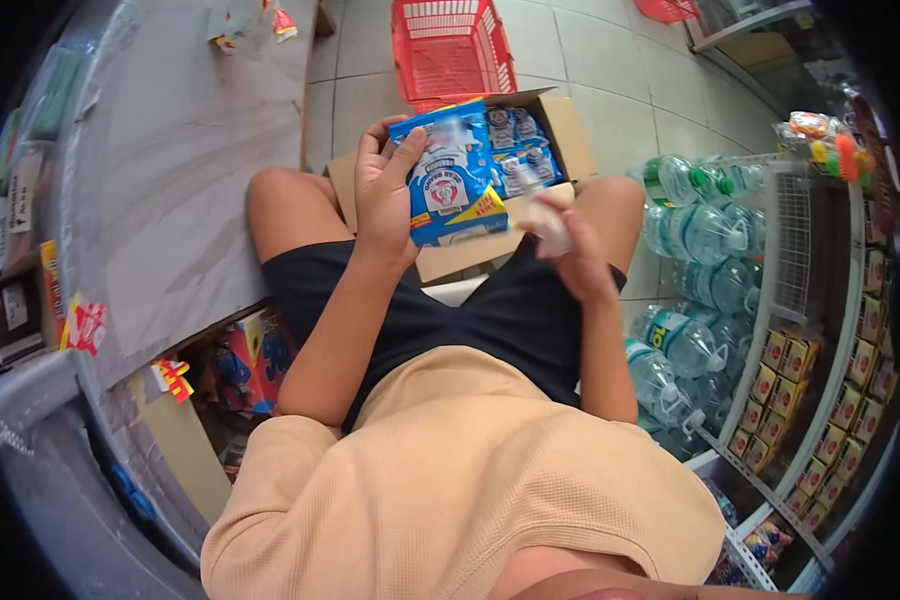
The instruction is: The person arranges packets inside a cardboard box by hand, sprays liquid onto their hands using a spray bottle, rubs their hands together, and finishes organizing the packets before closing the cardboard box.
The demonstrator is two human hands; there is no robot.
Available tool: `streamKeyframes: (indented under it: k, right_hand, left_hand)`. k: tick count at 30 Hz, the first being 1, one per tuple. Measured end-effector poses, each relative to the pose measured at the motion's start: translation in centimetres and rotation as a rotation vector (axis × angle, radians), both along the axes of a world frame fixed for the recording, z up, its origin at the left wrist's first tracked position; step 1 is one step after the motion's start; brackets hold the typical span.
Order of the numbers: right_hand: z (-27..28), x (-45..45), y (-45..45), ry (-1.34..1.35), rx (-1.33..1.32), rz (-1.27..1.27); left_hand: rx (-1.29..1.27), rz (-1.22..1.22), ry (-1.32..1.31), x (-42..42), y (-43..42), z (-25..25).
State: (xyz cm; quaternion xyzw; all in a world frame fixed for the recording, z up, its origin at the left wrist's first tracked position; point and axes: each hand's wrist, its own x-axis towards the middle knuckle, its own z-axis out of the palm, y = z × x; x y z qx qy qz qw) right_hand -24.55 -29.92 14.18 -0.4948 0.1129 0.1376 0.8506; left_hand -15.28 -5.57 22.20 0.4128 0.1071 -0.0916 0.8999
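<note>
My left hand is closed on the left edge of a blue milk powder pouch, thumb on its front. A bear picture and a yellow corner print show on the pouch, which is held upright above my lap. My right hand is wrapped round a small white bottle, blurred by motion, close to the pouch's lower right corner. Its narrow upper end points toward the box. Behind the pouch, an open cardboard box between my knees holds several more blue pouches.
A red shopping basket stands on the tiled floor beyond the box. To the left is a grey counter with a plastic wrapper. Large water bottles and a wire rack with small boxes line the right side.
</note>
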Motion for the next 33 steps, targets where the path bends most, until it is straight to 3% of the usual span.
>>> streamKeyframes:
  k: [2,5,6,8,14,18,24,29,33]
  right_hand:
    - [-1.2,-0.6,3.1,0.071,0.031,0.121]
    - [-2.3,-1.2,6.8,0.146,0.344,0.33]
    - [-2.3,-1.1,7.8,0.144,0.341,0.333]
    - [-2.0,-0.9,9.1,0.183,0.586,0.236]
    - [-1.8,2.2,9.0,0.182,0.481,-0.009]
    - [-2.4,2.0,8.1,0.054,0.463,0.165]
    - [-1.2,1.1,11.4,0.037,0.392,0.03]
    - [-1.9,0.3,11.0,0.135,0.217,-0.034]
    - [0.4,1.5,9.6,-0.352,-0.733,-0.016]
  left_hand:
    - [-0.039,0.08,0.075,-0.2,-0.2,-1.3]
    - [-0.105,0.136,0.116,-0.4,-0.4,-1.9]
    - [-0.149,0.158,0.125,-0.7,-0.4,-1.9]
    - [-0.236,0.206,0.152,-1.9,-0.1,-1.9]
    - [-0.143,0.202,-0.185,-4.7,1.0,-3.3]
    - [0.451,0.177,-0.726,-5.2,1.3,-2.4]
    - [0.747,0.125,-0.923,-4.3,3.3,-1.5]
    - [0.975,-0.206,-0.749,-3.8,5.1,0.1]
    - [1.098,-0.813,-0.385,-3.0,5.7,0.4]
